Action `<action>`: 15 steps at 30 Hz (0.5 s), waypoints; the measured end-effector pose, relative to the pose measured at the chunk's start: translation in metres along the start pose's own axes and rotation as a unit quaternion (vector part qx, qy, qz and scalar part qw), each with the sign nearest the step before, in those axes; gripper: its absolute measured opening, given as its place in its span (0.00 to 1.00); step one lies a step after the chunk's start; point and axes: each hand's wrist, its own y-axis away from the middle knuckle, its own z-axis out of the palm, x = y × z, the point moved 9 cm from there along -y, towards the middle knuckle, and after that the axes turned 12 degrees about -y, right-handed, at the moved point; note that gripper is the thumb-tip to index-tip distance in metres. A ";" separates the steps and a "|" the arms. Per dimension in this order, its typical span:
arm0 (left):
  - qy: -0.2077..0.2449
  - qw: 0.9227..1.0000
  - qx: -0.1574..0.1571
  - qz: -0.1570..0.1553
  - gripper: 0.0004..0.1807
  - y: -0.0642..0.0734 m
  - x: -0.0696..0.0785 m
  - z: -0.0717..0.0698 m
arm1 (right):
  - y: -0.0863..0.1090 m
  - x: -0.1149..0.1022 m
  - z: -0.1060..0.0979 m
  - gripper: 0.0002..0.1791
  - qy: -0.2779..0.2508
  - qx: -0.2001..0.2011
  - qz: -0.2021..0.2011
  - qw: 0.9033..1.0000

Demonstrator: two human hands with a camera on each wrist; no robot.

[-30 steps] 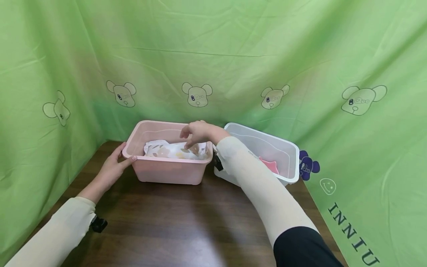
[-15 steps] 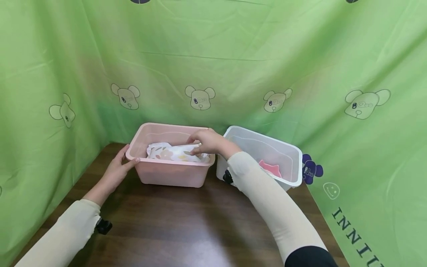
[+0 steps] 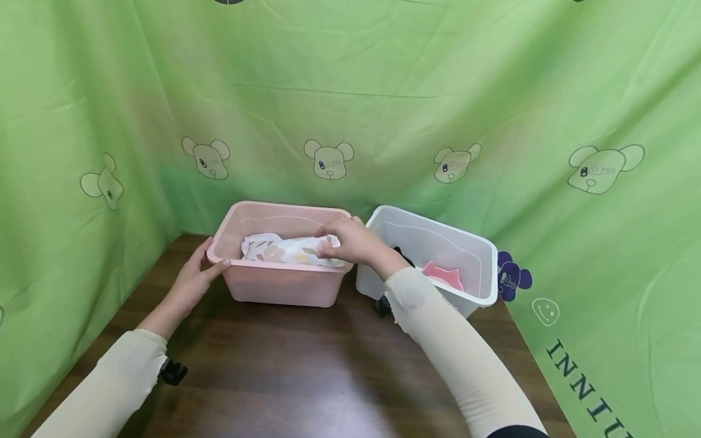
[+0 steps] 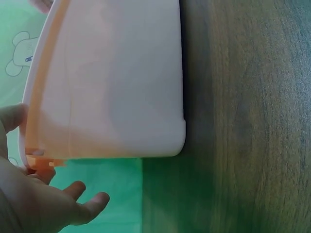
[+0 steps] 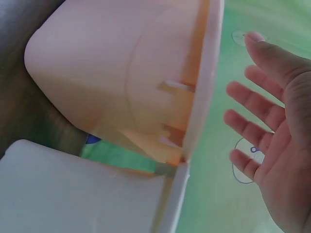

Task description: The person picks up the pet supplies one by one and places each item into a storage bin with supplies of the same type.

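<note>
A pink plastic bin (image 3: 282, 286) stands on the table, with a white floral-print cloth bundle (image 3: 285, 250) lying inside. At the bin's left front corner my left hand (image 3: 188, 283) grips the rim. In the left wrist view that hand's thumb lies on the rim, and some of its fingers extend past the corner. My right hand (image 3: 356, 243) hovers over the bin's right end, overlapping the bundle's end in the head view. Its fingers are loosely bent and spread, with nothing between them in the right wrist view, where the hand (image 5: 291, 165) is beside the rim.
Right of the pink bin stands a white bin (image 3: 438, 225), angled, close to it. Inside it lie a pink piece with pointed corners (image 3: 445, 277) and something black (image 3: 404, 254). A green curtain (image 3: 383, 109) with bear prints hangs behind the brown wooden table (image 3: 285, 365).
My right hand has drawn back to the right over the pink bin, away from the bundle's middle. The left hand keeps its grip on the rim. The head view has shifted slightly.
</note>
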 end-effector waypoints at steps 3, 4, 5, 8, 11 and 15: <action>0.007 1.000 -0.002 -0.003 0.48 0.001 -0.001 0.003 | 0.008 0.003 0.003 0.24 0.002 0.008 -0.001 1.000; 0.009 1.000 -0.003 -0.004 0.48 0.002 -0.001 0.003 | 0.010 0.003 0.003 0.24 0.002 0.011 -0.001 1.000; 0.011 1.000 -0.002 -0.003 0.48 0.002 -0.001 0.004 | 0.013 0.004 0.004 0.24 0.001 0.015 -0.002 1.000; 0.011 1.000 0.000 -0.002 0.48 0.002 -0.001 0.004 | 0.019 0.004 0.004 0.22 0.002 0.030 -0.005 1.000; 0.015 1.000 0.003 -0.001 0.48 0.002 -0.001 0.002 | 0.024 0.004 0.003 0.22 -0.004 0.044 -0.004 0.999; 0.020 1.000 0.006 0.000 0.47 0.001 -0.001 0.000 | 0.032 0.005 -0.001 0.22 -0.013 0.059 0.004 0.998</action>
